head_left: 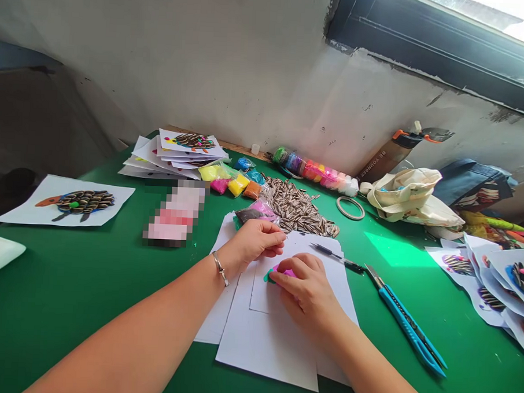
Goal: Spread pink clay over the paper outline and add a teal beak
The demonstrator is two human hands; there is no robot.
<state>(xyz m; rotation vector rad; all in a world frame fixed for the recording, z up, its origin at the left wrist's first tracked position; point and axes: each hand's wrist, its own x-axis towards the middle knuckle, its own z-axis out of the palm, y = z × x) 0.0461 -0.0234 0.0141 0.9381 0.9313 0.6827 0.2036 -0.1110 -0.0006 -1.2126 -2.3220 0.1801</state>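
My left hand (260, 243), with a silver bracelet on the wrist, is closed in a pinch above the top of the small white card; anything between the fingertips is too small or hidden to name. My right hand (308, 285) has curled fingers pressed on a flat purple clay shape (290, 273), which it partly covers. A bit of green clay (268, 275) shows at the shape's left edge. Both pieces lie on the small white card (261, 298), on top of larger white sheets (264, 353). Just beyond my left hand is a bag of dark clay (255, 212).
Sunflower seeds (296, 204) are heaped behind the paper, beside bags of coloured clay (237, 184). A pen (337, 258) and a blue utility knife (408, 324), blade showing, lie right. Finished seed pictures (85, 203) are at both sides. A tape ring (350, 208) lies farther back.
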